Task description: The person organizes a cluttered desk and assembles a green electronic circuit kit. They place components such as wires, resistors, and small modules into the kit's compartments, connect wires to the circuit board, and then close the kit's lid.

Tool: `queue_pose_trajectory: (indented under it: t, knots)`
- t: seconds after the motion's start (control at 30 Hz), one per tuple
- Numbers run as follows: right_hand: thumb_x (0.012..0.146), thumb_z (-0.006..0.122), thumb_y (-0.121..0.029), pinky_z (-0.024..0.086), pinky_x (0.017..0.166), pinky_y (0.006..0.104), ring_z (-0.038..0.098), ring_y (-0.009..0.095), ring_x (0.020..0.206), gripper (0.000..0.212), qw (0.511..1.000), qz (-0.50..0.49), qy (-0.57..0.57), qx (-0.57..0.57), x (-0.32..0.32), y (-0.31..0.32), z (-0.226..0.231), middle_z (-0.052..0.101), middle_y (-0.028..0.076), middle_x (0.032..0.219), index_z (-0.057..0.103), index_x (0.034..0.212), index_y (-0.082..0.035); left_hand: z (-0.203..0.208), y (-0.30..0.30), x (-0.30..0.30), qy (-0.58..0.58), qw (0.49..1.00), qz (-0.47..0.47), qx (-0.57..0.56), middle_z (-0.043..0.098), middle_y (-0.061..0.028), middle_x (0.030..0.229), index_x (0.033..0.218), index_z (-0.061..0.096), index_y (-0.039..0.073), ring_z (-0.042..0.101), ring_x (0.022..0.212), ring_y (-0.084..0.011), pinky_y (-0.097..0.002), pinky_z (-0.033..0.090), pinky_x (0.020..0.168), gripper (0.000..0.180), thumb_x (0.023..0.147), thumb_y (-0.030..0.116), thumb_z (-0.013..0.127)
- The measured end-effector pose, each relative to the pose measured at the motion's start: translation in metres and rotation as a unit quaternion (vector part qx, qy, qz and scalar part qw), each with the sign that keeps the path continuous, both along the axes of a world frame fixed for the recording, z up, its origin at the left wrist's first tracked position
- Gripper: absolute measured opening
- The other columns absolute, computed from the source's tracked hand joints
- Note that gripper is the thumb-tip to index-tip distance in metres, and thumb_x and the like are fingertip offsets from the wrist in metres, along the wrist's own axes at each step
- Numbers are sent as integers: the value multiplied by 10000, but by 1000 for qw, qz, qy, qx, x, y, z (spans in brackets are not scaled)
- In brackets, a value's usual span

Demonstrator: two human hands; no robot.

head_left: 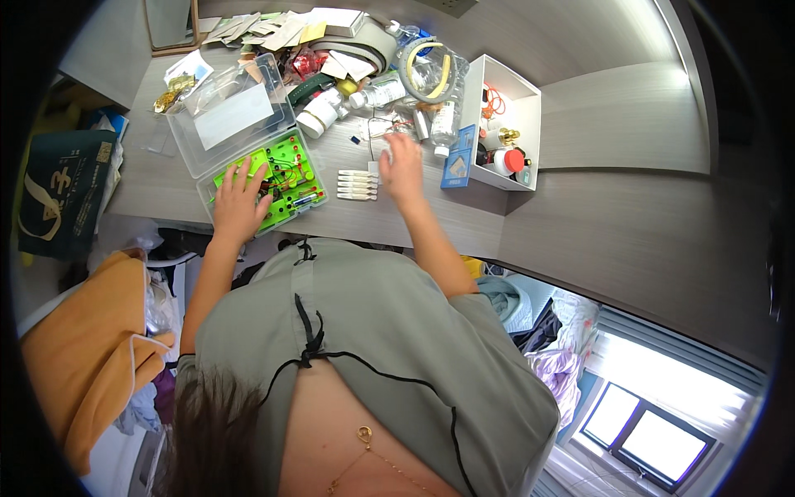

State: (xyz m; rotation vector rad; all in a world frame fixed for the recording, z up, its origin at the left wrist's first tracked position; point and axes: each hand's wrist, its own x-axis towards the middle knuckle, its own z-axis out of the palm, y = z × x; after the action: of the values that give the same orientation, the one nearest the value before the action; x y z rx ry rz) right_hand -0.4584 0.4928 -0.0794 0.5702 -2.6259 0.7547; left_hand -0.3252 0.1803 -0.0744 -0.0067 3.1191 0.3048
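Note:
My left hand (238, 203) lies with spread fingers over a bright green board (294, 170) in a clear plastic case. Wires and small red, black and blue parts sit on that board, some of them hidden beneath the fingers. The case's transparent lid (186, 137) is flipped back, with a white sheet (233, 116) on it. Over the desk to the right, my right hand (402, 170) is near thin wires and a row of slim white ampoules (357, 185). Its fingertips are blurred, and whether they hold anything cannot be made out.
White bottles (317, 116), a clear plastic bottle (445, 128) and a ring-shaped hose (426, 70) crowd the back. An open white box (537, 124) of small items stands right, beside a blue packet (458, 161). Papers (265, 29) pile far left. A dark green bag (66, 195) hangs left.

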Motion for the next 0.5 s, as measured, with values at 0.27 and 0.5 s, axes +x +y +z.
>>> queue_pose_trajectory:
  t: [0.27, 0.5]
  knots:
    - [860, 598, -88, 492, 841, 444, 594, 341, 973, 172, 967, -5, -128, 219, -62, 22, -12, 637, 102, 1078, 650, 1024, -92, 3, -2, 4, 32, 999, -12, 13, 374, -110, 1526, 1498, 355, 191, 362, 1370, -355, -498, 306, 1107, 728, 859, 364, 656]
    - [832, 590, -99, 516, 798, 427, 610, 312, 944, 135, 985, 18, -39, 166, -56, 30, -3, 638, 65, 1024, 634, 957, -123, 5, -3, 6, 39, 997, -8, 59, 424, -141, 1485, 1515, 279, 88, 379, 1360, -358, -483, 254, 1135, 738, 918, 401, 581]
